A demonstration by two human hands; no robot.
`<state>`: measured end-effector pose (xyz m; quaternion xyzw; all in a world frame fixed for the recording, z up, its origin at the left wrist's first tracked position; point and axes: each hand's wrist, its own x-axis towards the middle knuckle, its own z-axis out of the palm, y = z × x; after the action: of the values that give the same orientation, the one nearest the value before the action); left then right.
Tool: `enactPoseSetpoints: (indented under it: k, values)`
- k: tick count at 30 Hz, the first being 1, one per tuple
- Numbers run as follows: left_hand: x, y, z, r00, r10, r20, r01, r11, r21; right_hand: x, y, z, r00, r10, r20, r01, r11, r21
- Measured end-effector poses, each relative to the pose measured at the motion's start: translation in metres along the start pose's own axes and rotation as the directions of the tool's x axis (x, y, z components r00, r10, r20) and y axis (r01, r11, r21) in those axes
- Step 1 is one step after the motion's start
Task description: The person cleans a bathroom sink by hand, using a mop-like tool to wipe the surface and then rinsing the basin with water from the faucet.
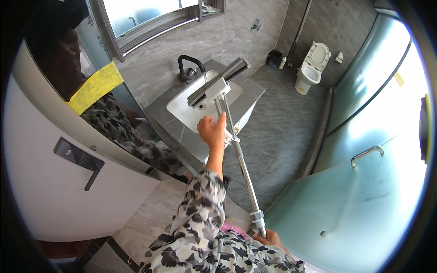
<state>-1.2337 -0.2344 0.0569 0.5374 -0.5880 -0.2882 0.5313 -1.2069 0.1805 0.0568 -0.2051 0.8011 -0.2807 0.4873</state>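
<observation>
A sponge mop slants across the view, its grey folded head (218,83) above the white washbasin (181,114). Around the lower end of its metal pole (247,179) is my right hand (271,238), close to my body. My left hand (213,131) reaches over the basin's near side, beside the mop's metal rods (223,105) and white lever (232,138). Its fingers are bent and partly hidden, so I cannot tell whether they grip the lever. A black faucet (191,63) arches over the back of the basin.
A grey countertop (157,111) surrounds the basin. To the left are a mirrored panel with a yellow strip (95,88) and a white door with a black handle (78,158). Frosted glass (317,204) stands at right. A toilet (310,71) and dark bin (274,58) are farther back.
</observation>
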Motion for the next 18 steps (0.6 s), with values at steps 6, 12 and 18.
enactPoseSetpoints:
  k: [6,12,18]
  values:
    - [0.024,-0.033,0.052,0.813,-0.402,0.421,0.336,0.915,0.223,-0.012,0.027,0.005,0.995,-0.090,-0.041,0.090,0.996,-0.001]
    - [-0.055,0.016,-0.028,0.900,0.391,0.194,-0.403,0.915,0.025,0.012,0.037,0.014,0.999,-0.048,-0.025,0.050,0.995,0.084]
    - [-0.081,0.015,-0.041,0.881,0.459,0.115,-0.443,0.886,-0.135,0.017,0.023,0.017,0.998,-0.046,0.029,0.040,0.981,0.192]
